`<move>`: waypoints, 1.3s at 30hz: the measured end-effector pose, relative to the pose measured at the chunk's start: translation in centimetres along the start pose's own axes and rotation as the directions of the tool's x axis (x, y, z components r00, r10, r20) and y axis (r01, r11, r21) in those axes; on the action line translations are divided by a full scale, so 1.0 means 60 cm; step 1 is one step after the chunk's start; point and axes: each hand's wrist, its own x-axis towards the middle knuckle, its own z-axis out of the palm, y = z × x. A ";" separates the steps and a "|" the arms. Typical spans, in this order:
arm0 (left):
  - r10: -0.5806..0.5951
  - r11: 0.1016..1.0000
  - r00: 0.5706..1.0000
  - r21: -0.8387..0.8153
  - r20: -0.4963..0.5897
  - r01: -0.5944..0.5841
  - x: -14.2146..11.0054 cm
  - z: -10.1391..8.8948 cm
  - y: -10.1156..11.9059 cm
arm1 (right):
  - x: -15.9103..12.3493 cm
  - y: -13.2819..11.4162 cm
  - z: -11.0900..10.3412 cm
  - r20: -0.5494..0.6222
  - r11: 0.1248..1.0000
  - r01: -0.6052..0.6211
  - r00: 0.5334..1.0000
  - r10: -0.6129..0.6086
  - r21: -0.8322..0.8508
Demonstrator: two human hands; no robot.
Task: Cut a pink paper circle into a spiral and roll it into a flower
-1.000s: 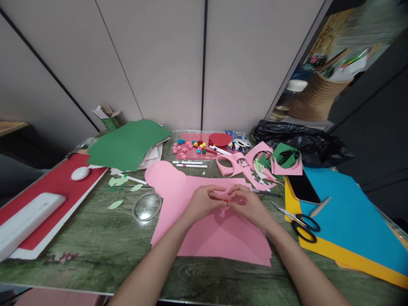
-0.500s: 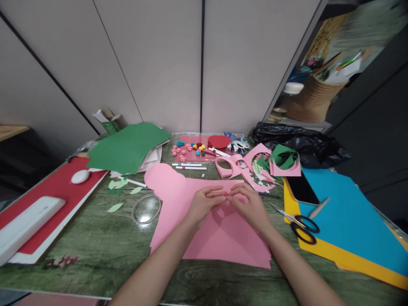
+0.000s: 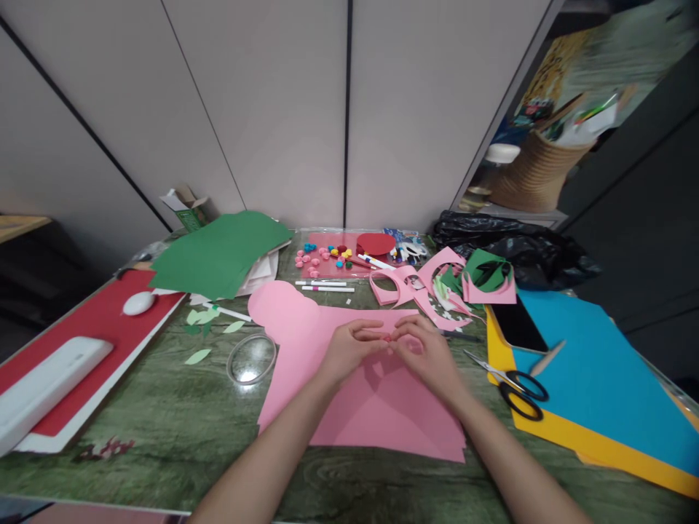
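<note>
My left hand [image 3: 349, 348] and my right hand [image 3: 426, 351] meet just above the pink paper [image 3: 306, 393]. Between their fingertips is a small pink-red piece [image 3: 387, 338], pinched from both sides and partly covered, so its exact shape is hard to make out. Similar small pink pieces [image 3: 314, 263] lie at the back on a clear plastic sheet. A rounded pink paper cutout [image 3: 278, 306] rests over the upper left corner of the paper. Scissors [image 3: 518, 389] with black handles lie to the right of my right hand.
White pens [image 3: 328, 289] lie behind the pink paper. Pink paper offcuts [image 3: 396, 284], a phone [image 3: 518, 325] and blue paper [image 3: 595, 349] are on the right. Leftward are a clear ring [image 3: 251, 359], leaf cutouts [image 3: 197, 356], green paper [image 3: 223, 247] and a white device [image 3: 54, 382].
Both hands stay in nearly the same place, fingertips together on the small piece. Only a slight shift of the fingers and the view shows.
</note>
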 end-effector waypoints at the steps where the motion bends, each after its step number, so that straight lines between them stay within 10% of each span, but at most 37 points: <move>1: 0.007 0.999 1.000 0.048 0.027 -0.008 0.000 -0.003 0.004 | 0.001 0.000 -0.002 0.034 1.000 0.010 0.999 -0.010 -0.011; 9: 0.014 0.973 0.997 0.230 0.075 -0.031 -0.006 -0.008 0.019 | 0.006 0.003 -0.015 0.168 0.999 0.033 0.985 -0.032 -0.004; 25: 0.112 0.992 0.989 -0.040 -0.100 -0.117 -0.006 0.015 -0.008 | -0.003 0.001 -0.006 -0.086 0.998 0.053 0.995 -0.051 0.024; 39: 0.369 0.851 0.929 0.405 -0.008 -0.334 -0.020 0.017 0.010 | -0.003 0.006 -0.010 -0.070 0.940 0.218 0.967 -0.243 -0.261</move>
